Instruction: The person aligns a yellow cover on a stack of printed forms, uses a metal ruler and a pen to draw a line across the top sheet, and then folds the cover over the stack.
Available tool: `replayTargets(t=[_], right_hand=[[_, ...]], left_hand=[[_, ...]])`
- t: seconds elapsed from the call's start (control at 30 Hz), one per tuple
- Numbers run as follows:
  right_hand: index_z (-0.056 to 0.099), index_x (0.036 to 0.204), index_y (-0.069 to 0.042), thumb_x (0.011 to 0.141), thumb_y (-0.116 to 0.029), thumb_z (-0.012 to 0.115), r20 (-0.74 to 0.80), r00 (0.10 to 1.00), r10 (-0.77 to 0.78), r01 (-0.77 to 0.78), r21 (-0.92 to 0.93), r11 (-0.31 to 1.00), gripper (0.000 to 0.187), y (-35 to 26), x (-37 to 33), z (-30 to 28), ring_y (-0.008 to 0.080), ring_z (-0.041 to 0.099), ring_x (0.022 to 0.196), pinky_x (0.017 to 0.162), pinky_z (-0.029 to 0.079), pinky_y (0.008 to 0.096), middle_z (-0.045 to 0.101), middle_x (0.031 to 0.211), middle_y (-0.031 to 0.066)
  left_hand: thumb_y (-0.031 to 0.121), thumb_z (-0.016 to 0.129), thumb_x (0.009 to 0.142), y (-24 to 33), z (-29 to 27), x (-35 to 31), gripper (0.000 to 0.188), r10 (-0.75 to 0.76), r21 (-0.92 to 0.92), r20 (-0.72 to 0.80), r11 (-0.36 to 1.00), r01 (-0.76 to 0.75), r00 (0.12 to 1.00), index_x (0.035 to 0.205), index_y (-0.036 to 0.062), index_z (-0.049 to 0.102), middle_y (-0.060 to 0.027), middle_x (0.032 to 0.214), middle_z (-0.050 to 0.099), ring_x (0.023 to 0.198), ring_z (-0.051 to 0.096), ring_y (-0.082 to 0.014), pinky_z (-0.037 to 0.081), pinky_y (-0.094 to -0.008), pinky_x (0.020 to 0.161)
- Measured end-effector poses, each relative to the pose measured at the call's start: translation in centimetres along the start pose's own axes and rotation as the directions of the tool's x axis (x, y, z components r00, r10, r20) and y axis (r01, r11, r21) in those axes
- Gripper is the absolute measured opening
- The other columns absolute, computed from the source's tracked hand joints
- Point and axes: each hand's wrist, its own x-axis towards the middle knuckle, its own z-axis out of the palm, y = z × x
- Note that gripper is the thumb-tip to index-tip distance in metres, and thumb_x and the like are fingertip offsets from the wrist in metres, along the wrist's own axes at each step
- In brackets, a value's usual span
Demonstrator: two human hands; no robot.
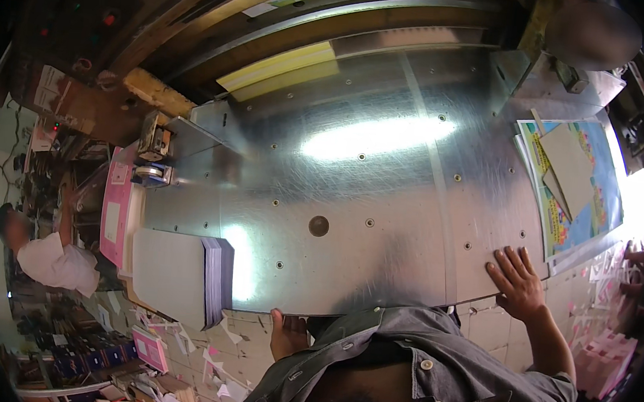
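On the table [405,200], the right grip [521,286] at four o'clock lies spread, empty, best kept flat, but whether the left grip [291,339] at six holds anything I cannot tell

Your table [330,190] glares while the rim of your view sinks into black.
A long white streak burns out near the table's middle, and a second, upright one flares by its left front edge; a soft dark patch lies in front of your shirt [468,356]. At far right, light blows out to white beside the blue sheets [597,215], while the machine [235,58] above stays dim. Your right hand [516,284] reads clearly; a round patch at upper right is smeared. Fisheye distortion bows your table's straight edges.
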Motion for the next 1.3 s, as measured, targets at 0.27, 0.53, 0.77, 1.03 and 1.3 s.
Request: replayTargets(t=[0.27, 0.53, 0.77, 1.03, 1.3], right_hand=[[0.055, 0.152, -0.019, 0.063, -0.016, 0.085, -0.019, 1.000, -0.005, 0.004, -0.019, 1.000, 0.094, 0.1, 0.0, 0.3, 0.0389, 0.043, 0.154, 0.132, 0.025, 0.0610, 0.052, 0.161, 0.0152], [0.056, 0.151, -0.018, 0.063, -0.017, 0.084, -0.025, 1.000, -0.008, 0.008, -0.017, 1.000, 0.093, -0.1, 0.1, -0.1, 0.0387, 0.042, 0.154, 0.132, 0.025, 0.0605, 0.052, 0.162, 0.0146], [0.056, 0.151, -0.018, 0.064, -0.017, 0.081, -0.015, 1.000, 0.002, -0.003, -0.009, 1.000, 0.090, -0.3, 0.0, -0.2, 0.0382, 0.042, 0.154, 0.132, 0.025, 0.0611, 0.051, 0.162, 0.0142], [0.057, 0.152, -0.016, 0.064, -0.023, 0.089, 0.022, 1.000, 0.004, -0.004, 0.023, 1.000, 0.094, -0.2, 0.6, -1.0, 0.0408, 0.042, 0.154, 0.130, 0.025, 0.0630, 0.051, 0.162, 0.0170], [0.060, 0.150, -0.008, 0.077, -0.054, 0.089, -0.151, 0.984, 0.100, -0.045, 0.331, 0.943, 0.091, -5.1, 13.4, -2.0, 0.0477, 0.041, 0.151, 0.128, 0.022, 0.0634, 0.052, 0.158, 0.0237]], left_hand=[[0.051, 0.068, 0.105, 0.4, 1.0, -0.7, 0.049, -0.013, -0.001, -0.005, 1.000, 0.013, 1.000, 0.130, 0.0095, 0.058, -0.0074, 0.128, 0.065, 0.116, 0.060, -0.0241, 0.046, -0.0410, 0.104], [0.050, 0.068, 0.105, 0.4, 0.6, -0.6, 0.050, -0.024, 0.011, 0.020, 1.000, 0.023, 1.000, 0.132, 0.0097, 0.057, -0.0084, 0.132, 0.064, 0.119, 0.060, -0.0252, 0.047, -0.0429, 0.105], [0.052, 0.074, 0.100, 0.0, 0.3, -0.7, 0.060, -0.016, 0.012, 0.012, 1.000, 0.016, 1.000, 0.139, 0.0110, 0.056, -0.0094, 0.139, 0.063, 0.126, 0.059, -0.0278, 0.046, -0.0467, 0.114], [0.052, 0.076, 0.099, 0.2, 0.8, -1.0, 0.064, -0.052, -0.024, -0.013, 0.998, 0.052, 0.999, 0.141, 0.0074, 0.057, -0.0080, 0.135, 0.063, 0.126, 0.058, -0.0245, 0.047, -0.0435, 0.109], [0.014, 0.086, 0.087, -0.2, 3.0, 0.8, 0.055, 0.894, 0.696, 0.165, 0.195, -0.691, 0.418, 0.133, 0.0023, 0.057, -0.0174, 0.136, 0.054, 0.122, 0.056, -0.0296, 0.047, -0.0453, 0.105]])
